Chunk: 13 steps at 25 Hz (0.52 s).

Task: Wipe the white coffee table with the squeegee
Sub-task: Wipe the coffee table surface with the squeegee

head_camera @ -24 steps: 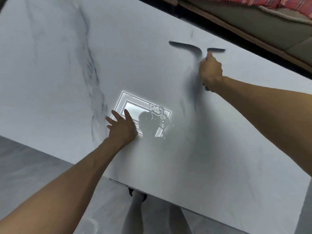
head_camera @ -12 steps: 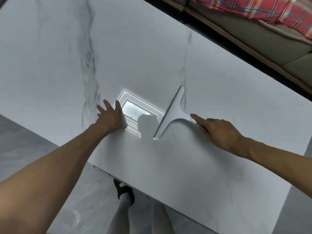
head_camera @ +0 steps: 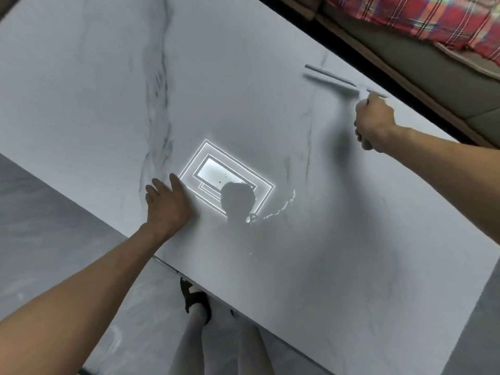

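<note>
Whereas half a second ago the squeegee (head_camera: 332,79) sat mid-table by the reflected ceiling light (head_camera: 216,171), it now rests near the white coffee table's (head_camera: 243,77) far edge, its handle clenched in the right hand (head_camera: 374,123); the left hand (head_camera: 167,207) lies flat, fingers straight, beside that reflection.

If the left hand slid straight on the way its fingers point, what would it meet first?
Nothing, apparently: the left hand lies flat on the table, with only bare veined tabletop ahead; the squeegee is far off right.
</note>
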Each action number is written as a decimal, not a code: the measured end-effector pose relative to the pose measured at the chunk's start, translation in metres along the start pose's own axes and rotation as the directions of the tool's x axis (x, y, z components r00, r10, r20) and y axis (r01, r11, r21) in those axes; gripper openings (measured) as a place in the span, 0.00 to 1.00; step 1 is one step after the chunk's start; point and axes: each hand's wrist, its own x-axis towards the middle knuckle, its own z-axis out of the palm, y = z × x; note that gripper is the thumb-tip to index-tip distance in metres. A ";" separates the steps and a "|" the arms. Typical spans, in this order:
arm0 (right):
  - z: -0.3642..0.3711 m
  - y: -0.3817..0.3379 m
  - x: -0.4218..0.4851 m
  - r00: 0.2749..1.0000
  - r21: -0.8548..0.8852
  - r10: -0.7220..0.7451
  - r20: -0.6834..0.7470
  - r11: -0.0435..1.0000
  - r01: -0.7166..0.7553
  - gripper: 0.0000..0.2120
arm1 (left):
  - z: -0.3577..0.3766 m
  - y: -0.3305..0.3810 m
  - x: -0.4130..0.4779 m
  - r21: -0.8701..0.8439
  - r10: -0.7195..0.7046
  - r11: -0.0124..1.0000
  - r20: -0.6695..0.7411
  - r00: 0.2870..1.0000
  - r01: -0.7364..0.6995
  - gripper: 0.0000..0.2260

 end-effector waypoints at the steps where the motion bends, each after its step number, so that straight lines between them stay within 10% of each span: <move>1: 0.012 -0.012 0.012 1.000 0.015 0.028 -0.006 1.000 -0.028 0.07 | 0.003 -0.003 0.002 0.006 0.004 1.000 0.025 1.000 -0.005 0.30; 7: 0.094 -0.031 -0.041 0.986 -0.186 -0.160 0.047 0.968 0.166 0.24 | -0.004 -0.011 0.013 0.009 0.050 0.999 0.132 0.990 -0.051 0.32; 13: 0.101 0.052 -0.142 0.798 -0.318 -0.461 0.389 0.745 0.586 0.23 | -0.012 -0.008 0.007 0.007 0.067 0.998 0.172 0.983 -0.069 0.30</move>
